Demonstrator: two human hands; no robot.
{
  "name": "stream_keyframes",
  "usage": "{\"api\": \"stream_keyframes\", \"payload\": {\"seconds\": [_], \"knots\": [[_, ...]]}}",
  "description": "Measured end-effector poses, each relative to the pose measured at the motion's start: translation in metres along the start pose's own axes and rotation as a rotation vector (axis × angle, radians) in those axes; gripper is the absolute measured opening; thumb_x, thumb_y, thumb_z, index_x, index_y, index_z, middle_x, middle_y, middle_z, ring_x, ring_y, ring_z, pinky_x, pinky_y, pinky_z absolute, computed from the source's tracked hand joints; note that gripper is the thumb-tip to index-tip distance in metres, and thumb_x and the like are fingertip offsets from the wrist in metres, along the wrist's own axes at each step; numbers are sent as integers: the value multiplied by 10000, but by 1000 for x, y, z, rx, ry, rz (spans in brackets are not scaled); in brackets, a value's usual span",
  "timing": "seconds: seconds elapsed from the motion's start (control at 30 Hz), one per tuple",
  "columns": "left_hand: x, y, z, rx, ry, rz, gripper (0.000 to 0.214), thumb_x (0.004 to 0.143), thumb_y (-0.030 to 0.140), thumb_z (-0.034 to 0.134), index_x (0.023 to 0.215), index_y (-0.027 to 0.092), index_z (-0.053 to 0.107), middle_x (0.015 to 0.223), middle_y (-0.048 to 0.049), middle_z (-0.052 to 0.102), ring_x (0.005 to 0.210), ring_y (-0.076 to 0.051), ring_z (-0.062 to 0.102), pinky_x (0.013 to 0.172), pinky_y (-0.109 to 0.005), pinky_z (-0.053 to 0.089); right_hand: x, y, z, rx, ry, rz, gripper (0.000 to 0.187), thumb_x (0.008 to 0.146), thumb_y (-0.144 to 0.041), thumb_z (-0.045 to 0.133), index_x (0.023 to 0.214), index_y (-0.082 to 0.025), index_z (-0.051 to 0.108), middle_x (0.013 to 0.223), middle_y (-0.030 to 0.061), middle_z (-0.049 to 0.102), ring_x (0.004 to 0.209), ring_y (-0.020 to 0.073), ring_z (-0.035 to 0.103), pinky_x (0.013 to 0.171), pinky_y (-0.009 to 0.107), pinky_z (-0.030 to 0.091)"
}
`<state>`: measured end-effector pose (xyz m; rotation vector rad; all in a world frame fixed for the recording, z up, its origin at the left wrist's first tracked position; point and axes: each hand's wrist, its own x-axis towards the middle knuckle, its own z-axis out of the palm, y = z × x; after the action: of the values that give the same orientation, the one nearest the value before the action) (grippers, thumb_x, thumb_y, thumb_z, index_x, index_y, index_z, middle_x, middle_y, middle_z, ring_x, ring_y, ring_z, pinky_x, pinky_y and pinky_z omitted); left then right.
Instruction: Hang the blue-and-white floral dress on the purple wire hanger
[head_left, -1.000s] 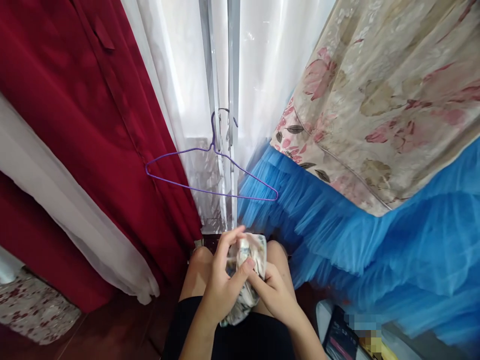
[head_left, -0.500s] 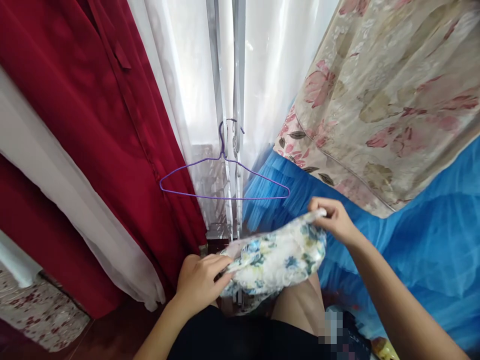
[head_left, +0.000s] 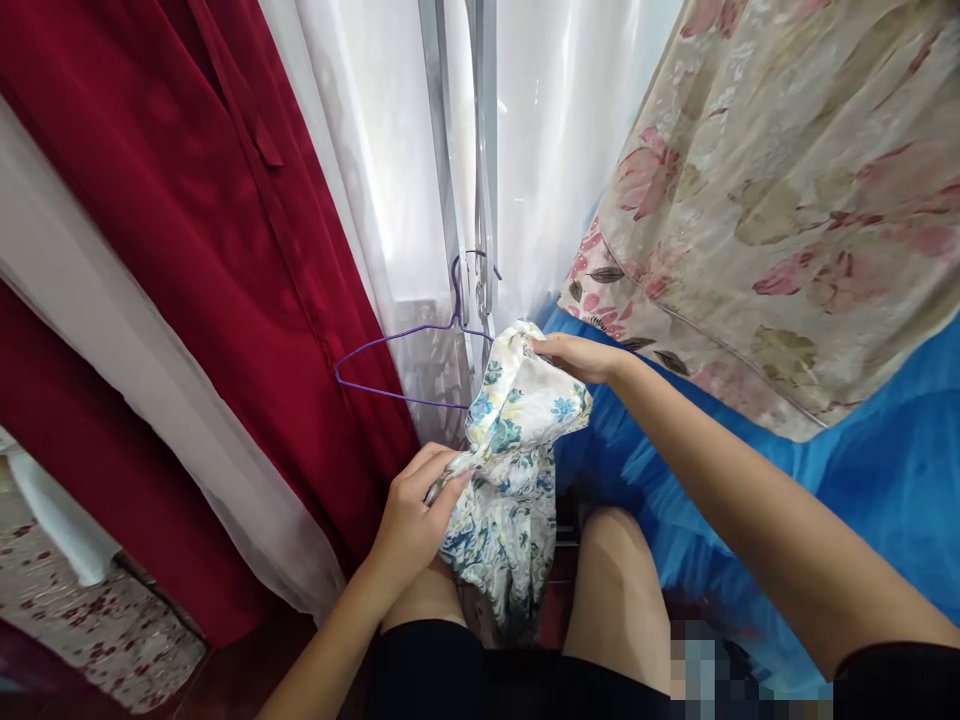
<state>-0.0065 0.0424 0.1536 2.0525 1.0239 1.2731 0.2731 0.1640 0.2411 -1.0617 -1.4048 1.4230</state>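
1. Tightly closed, the fingers (head_left: 444, 478) of the left hand (head_left: 412, 515) pinch a gathered edge of the cloth (head_left: 517, 430). Thumb presses against forefinger, low in the view.
2. Higher up, the right hand (head_left: 577, 357) has its fingers (head_left: 544, 345) clamped on the cloth's upper edge. The thumb lies on top, and the arm stretches forward from the lower right.
3. Between the two hands, the cloth, white with blue and green flowers, runs slanting from the right hand down to the left. Its loose lower part hangs between the knees (head_left: 619, 560).
4. Just behind the cloth's top corner hangs a purple wire hanger (head_left: 390, 338), hooked on a metal fitting of the window frame (head_left: 450, 150). The hanger's right half is hidden by the cloth, and whether the two touch cannot be told.
5. Around the frame falls a sheer curtain (head_left: 375, 120), with a red curtain (head_left: 150, 220) to its left.
6. Right of the hands, blue tulle (head_left: 885, 420) spreads beneath a beige drape (head_left: 787, 200) printed with pink flowers.
7. At the lower left, a patterned rug (head_left: 105, 630) lies on the dark floor (head_left: 247, 670).
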Motion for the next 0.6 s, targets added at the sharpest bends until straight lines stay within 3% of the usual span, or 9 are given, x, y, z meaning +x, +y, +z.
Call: {"api": "stream_keyframes", "payload": {"seconds": [0.03, 0.1, 0.17, 0.23, 0.27, 0.37, 0.47, 0.53, 0.6], "knots": [[-4, -6, -6, -27, -47, -53, 214, 989, 351, 570, 973, 180, 699, 915, -58, 649, 842, -189, 600, 758, -265, 465, 1, 2, -1, 34, -100, 46, 344, 903, -304, 584, 758, -26, 727, 745, 94, 762, 676, 141, 724, 651, 268, 480], [-12, -19, -20, -105, -208, -176, 247, 961, 395, 612, 1048, 184, 706, 941, -47, 678, 854, -197, 610, 758, -271, 479, 2, 8, -5, 76, -103, 83, 242, 780, -292, 763, 823, -54, 756, 720, 100, 772, 596, 180, 714, 581, 266, 514], [-20, -36, -34, -183, -421, -310, 310, 901, 445, 685, 1045, 173, 722, 922, -34, 691, 810, -193, 608, 716, -268, 482, 3, 11, -9, 103, -83, 109, 243, 715, -274, 824, 825, -65, 769, 697, 120, 770, 547, 212, 701, 533, 298, 532], [-23, -56, -51, -174, -585, -408, 351, 840, 497, 738, 896, 151, 742, 805, -19, 671, 699, -171, 573, 625, -249, 444, 3, 11, -11, 125, -90, 118, 215, 718, -246, 818, 829, -66, 776, 720, 143, 776, 574, 236, 718, 562, 328, 553], [-22, -66, -61, -121, -611, -415, 373, 817, 519, 753, 788, 147, 733, 743, -14, 647, 655, -159, 548, 596, -243, 419, 2, 10, -11, 130, -98, 118, 200, 718, -232, 815, 830, -71, 778, 731, 150, 779, 602, 249, 732, 584, 340, 562], [-4, -93, -96, 170, -495, -246, 399, 777, 531, 777, 624, 172, 694, 703, -28, 633, 712, -190, 567, 705, -278, 448, 1, 6, -11, 104, -146, 132, 196, 711, -238, 825, 827, -87, 782, 763, 151, 791, 677, 268, 762, 643, 343, 586], [33, -106, -137, 527, -308, -55, 261, 799, 476, 744, 876, 227, 763, 955, -65, 730, 1033, -291, 596, 1012, -438, 394, 2, 6, -12, 79, -214, 166, 237, 706, -276, 843, 873, -116, 789, 821, 122, 811, 715, 247, 776, 693, 312, 616], [60, -103, -160, 727, -213, 7, 244, 830, 399, 686, 1012, 244, 733, 1137, -81, 727, 1193, -329, 536, 1079, -536, 307, 3, 7, -13, 88, -247, 180, 272, 718, -282, 837, 938, -131, 787, 874, 106, 821, 744, 242, 785, 723, 308, 635], [86, -92, -175, 857, -129, 56, 193, 828, 302, 635, 997, 232, 698, 1184, -89, 719, 1240, -340, 500, 1067, -573, 287, 4, 7, -14, 99, -253, 184, 282, 743, -274, 818, 984, -134, 777, 892, 103, 823, 753, 248, 790, 723, 316, 648]]}}
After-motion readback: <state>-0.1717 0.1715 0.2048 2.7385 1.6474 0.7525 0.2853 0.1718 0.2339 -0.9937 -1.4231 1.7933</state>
